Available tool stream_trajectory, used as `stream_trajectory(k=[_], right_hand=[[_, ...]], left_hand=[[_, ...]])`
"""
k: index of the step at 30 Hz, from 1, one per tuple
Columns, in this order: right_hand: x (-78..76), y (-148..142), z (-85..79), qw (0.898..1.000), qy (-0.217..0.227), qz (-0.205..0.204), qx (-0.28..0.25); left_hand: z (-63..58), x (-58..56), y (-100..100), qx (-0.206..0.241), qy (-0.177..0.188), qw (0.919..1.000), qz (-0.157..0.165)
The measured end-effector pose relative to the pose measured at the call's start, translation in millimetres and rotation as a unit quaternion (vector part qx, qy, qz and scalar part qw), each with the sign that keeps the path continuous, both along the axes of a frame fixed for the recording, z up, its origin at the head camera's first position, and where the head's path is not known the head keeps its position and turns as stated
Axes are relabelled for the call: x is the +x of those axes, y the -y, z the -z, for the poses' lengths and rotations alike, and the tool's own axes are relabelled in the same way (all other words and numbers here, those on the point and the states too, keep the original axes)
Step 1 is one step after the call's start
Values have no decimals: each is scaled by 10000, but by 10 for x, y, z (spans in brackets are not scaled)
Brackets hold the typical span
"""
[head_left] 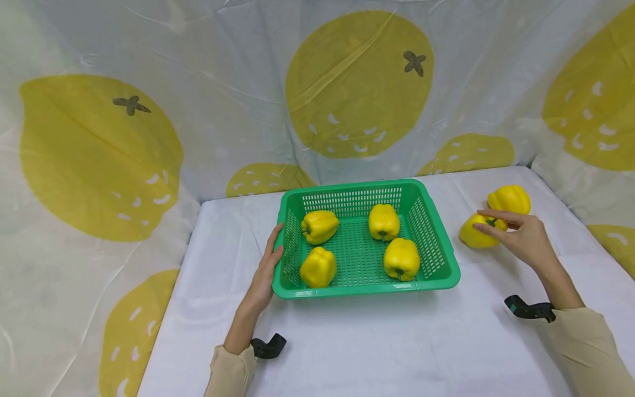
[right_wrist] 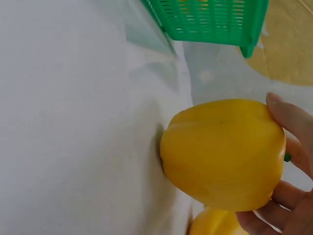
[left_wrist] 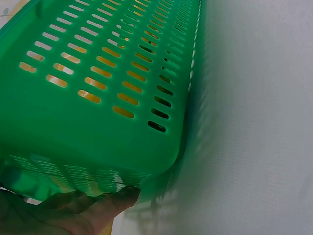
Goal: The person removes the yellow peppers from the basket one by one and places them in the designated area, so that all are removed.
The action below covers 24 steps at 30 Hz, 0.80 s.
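Head view puts the yellow pepper [head_left: 475,234] at the right of the frame, its stem end facing up and rightward beneath your fingers; right wrist view sets its stem axis roughly across the picture, blossom end leftward at the cloth, stem rightward. Whether its base touches the cloth, you cannot tell. A second pepper [head_left: 511,198] lies just behind it, toward the upper right. Your green basket [head_left: 367,288] sits at the centre, long axis running left to right. Among its four peppers, the upper-left one [head_left: 321,226] points its stem end left; the upper-right [head_left: 384,220] and lower-right [head_left: 402,256] ones show stems toward the bottom of the frame; the lower-left one [head_left: 318,267] hides its stem.

A white cloth [head_left: 357,347] covers your table, and a pale, lemon-printed sheet [head_left: 238,110] fills the top and sides of the frame.

Your right hand [head_left: 526,236] reaches in from the lower right, fingers and thumb grasping the pepper around its stem end. Your left hand [head_left: 263,275] comes up from the lower centre-left, fingers extended and resting against the basket's left side without clenching.
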State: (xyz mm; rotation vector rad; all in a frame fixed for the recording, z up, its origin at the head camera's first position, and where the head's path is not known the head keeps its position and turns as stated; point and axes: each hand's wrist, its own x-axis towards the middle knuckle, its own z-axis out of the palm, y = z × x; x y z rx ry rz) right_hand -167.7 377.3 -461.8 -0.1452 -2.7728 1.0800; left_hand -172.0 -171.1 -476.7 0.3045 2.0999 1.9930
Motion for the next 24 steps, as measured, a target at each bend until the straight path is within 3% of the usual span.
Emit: stream_trajectory(k=[8, 24], right_hand=[[35, -21, -50, 9982, 145, -556, 184], [0, 95, -22, 9991, 243, -278, -220]], left_hand=[[6, 7, 3, -64, 19, 10000, -36], [3, 8, 10, 2, 51, 10000, -11]])
